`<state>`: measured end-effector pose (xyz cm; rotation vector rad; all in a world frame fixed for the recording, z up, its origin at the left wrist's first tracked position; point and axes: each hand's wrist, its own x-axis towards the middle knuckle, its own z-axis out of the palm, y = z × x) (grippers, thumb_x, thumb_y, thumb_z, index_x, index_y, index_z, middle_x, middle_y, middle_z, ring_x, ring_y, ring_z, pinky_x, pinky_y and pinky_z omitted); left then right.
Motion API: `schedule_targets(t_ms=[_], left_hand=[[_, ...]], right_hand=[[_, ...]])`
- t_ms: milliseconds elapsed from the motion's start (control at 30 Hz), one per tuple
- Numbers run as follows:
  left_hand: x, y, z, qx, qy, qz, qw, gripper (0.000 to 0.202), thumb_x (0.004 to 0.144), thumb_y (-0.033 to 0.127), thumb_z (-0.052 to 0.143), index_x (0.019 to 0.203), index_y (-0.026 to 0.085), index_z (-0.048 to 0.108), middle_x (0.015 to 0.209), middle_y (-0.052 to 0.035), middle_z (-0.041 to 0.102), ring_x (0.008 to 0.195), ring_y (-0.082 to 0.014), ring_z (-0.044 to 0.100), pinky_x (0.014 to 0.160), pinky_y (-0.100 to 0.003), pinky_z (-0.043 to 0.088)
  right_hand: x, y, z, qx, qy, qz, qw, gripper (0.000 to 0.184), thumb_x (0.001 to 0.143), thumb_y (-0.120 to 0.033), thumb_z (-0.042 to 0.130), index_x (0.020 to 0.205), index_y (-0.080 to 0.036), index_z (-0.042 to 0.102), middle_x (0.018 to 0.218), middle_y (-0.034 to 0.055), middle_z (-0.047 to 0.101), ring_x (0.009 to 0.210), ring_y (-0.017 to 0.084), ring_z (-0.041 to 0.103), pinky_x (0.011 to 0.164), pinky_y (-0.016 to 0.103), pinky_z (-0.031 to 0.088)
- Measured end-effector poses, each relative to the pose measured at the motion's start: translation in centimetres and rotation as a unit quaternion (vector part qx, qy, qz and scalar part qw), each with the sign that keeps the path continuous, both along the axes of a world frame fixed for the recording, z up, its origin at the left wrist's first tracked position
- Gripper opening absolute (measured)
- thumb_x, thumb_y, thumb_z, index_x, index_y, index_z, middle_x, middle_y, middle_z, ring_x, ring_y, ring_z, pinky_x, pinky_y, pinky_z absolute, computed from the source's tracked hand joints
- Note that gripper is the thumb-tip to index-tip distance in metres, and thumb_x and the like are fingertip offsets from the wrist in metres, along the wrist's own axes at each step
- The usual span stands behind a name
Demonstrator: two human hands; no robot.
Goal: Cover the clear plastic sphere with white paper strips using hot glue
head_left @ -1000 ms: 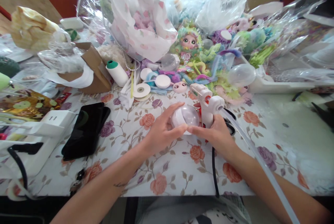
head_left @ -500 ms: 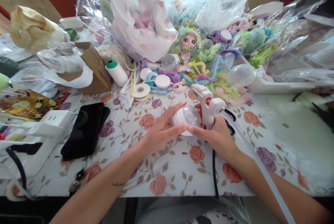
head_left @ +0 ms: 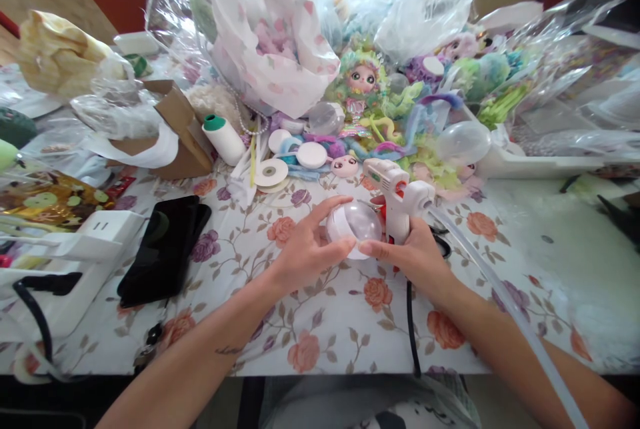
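A clear plastic ball (head_left: 364, 223) with a white band round its left part sits between my hands, just above the flowered tablecloth. My left hand (head_left: 315, 242) grips it from the left, thumb on the near side and fingers round the far side. In my right hand (head_left: 415, 252) is a white hot glue gun (head_left: 399, 219), held upright with its nozzle end hidden. A long translucent glue stick (head_left: 505, 309) sticks out of its back. My right thumb also presses on the ball's near edge.
A black cord (head_left: 411, 329) hangs over the table's front edge. Black phones (head_left: 157, 252) lie left, beside a white power strip (head_left: 100, 235). Behind are a ribbon spool (head_left: 271, 173), a thread cone (head_left: 223, 139), a doll (head_left: 361, 85), a doll face (head_left: 345, 165) and plastic bags (head_left: 425, 15).
The ball has shifted slightly left and turned a little between my hands. The glue gun has tilted slightly, its glue stick swinging right at the lower end.
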<state>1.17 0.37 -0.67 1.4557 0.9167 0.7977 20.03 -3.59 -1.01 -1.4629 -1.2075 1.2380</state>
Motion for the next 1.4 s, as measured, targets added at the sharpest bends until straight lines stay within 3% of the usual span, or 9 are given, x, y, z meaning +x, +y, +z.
schedule_targets(t_ms=[167,400,600,733,900,1133,1267,1400], left_hand=[[-0.1,0.1,0.3,-0.011,0.008,-0.015,1.000,0.052,0.074,0.026,0.068,0.124,0.025,0.055,0.096,-0.0009,0.061,0.069,-0.0106,0.056,0.058,-0.022,0.047],[-0.5,0.1,0.3,-0.044,0.022,-0.029,0.998,0.054,0.073,0.018,0.066,0.123,0.031,0.050,0.101,0.0006,0.058,0.067,-0.0080,0.054,0.055,-0.019,0.043],[-0.5,-0.4,0.6,0.001,0.069,-0.013,0.998,0.055,0.073,0.017,0.065,0.123,0.030,0.048,0.104,0.0006,0.057,0.062,-0.0056,0.049,0.056,-0.019,0.044],[-0.4,-0.4,0.4,0.010,0.052,-0.014,0.999,0.054,0.074,0.017,0.064,0.124,0.030,0.049,0.103,0.0009,0.058,0.064,-0.0071,0.050,0.057,-0.020,0.045],[-0.5,0.3,0.6,-0.016,0.001,-0.053,0.998,0.056,0.079,0.037,0.070,0.131,0.026,0.051,0.117,-0.0050,0.063,0.082,-0.0154,0.061,0.067,-0.025,0.051],[-0.7,0.5,0.4,-0.051,-0.027,-0.062,0.996,0.067,0.082,0.047,0.072,0.142,0.028,0.048,0.144,-0.0074,0.055,0.119,-0.0258,0.059,0.092,-0.032,0.051],[-0.6,0.5,-0.1,-0.065,-0.059,-0.074,0.993,0.071,0.080,0.052,0.073,0.143,0.031,0.048,0.151,-0.0078,0.049,0.126,-0.0288,0.056,0.094,-0.035,0.051],[-0.6,0.4,0.0,-0.064,-0.046,-0.072,0.994,0.073,0.080,0.049,0.074,0.145,0.032,0.046,0.148,-0.0077,0.051,0.124,-0.0297,0.057,0.092,-0.036,0.052]], right_hand=[[0.2,0.0,-0.3,0.012,-0.026,-0.012,1.000,0.055,0.062,-0.045,0.089,0.109,-0.026,0.068,0.089,0.0005,0.073,0.084,0.024,0.069,0.071,0.033,0.056],[0.0,-0.2,-0.1,-0.007,-0.051,-0.014,0.999,0.043,0.055,-0.047,0.092,0.079,-0.024,0.065,0.077,-0.0007,0.067,0.078,0.024,0.068,0.065,0.033,0.056],[-0.4,-0.4,-0.1,-0.004,-0.059,-0.010,0.998,0.048,0.056,-0.048,0.091,0.091,-0.025,0.069,0.066,-0.0030,0.063,0.064,0.020,0.064,0.054,0.030,0.053],[-0.3,-0.3,-0.1,-0.025,-0.059,-0.007,0.998,0.045,0.055,-0.050,0.091,0.086,-0.024,0.070,0.065,-0.0025,0.065,0.063,0.021,0.064,0.053,0.031,0.052],[0.0,0.0,-0.2,0.039,-0.019,-0.045,0.998,0.055,0.056,-0.045,0.092,0.102,-0.028,0.069,0.085,-0.0019,0.072,0.083,0.023,0.067,0.073,0.034,0.054],[0.2,0.0,-0.3,0.035,0.001,-0.066,0.997,0.058,0.055,-0.038,0.093,0.106,-0.028,0.068,0.080,-0.0036,0.066,0.078,0.019,0.062,0.067,0.031,0.051],[0.1,0.0,-0.2,0.022,0.007,-0.073,0.997,0.060,0.056,-0.035,0.092,0.109,-0.028,0.067,0.078,-0.0034,0.065,0.075,0.020,0.062,0.064,0.030,0.050],[0.0,0.1,-0.2,0.022,-0.003,-0.076,0.997,0.059,0.055,-0.038,0.093,0.107,-0.027,0.067,0.081,-0.0022,0.067,0.077,0.021,0.063,0.066,0.031,0.051]])
